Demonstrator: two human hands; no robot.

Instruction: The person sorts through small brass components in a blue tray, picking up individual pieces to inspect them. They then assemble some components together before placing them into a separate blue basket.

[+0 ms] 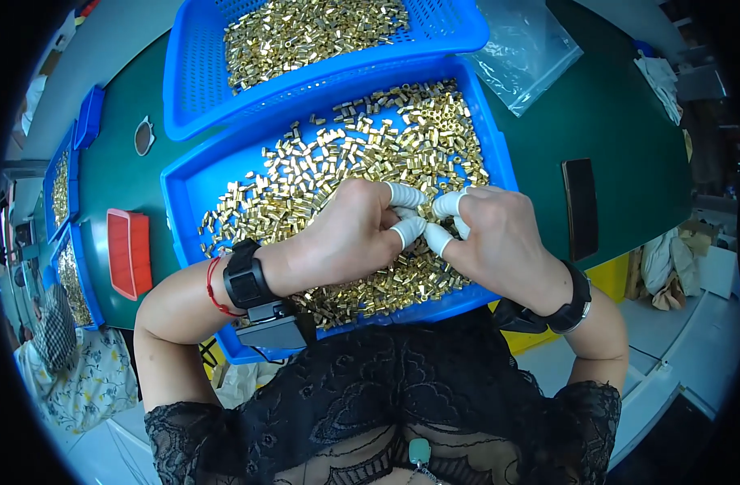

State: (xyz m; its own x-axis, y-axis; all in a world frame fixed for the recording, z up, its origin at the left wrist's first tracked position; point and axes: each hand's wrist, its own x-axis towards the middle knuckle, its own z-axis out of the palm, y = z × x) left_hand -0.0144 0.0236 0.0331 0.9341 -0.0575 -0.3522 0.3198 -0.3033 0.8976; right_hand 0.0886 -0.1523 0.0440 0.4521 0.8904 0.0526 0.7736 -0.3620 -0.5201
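Note:
My left hand [360, 225] and my right hand [495, 232] meet over a blue tray [193, 187] holding many small brass fittings [370, 153]. White finger cots cover the thumbs and several fingertips. Both hands are closed in a pinch, their fingertips almost touching. A bit of brass shows between them, a small fitting by its look, mostly hidden by the fingers. Loose fittings lie thick beneath the hands and along the tray's right side. Blue bottom shows through at the tray's upper left.
A blue perforated basket [193, 85] of fittings rests on the tray's far edge. On the green table lie a clear plastic bag [519, 61], a dark phone-shaped slab [580, 208], a red bin [129, 252] and a small round item [144, 136]. Another person [71, 356] is at left.

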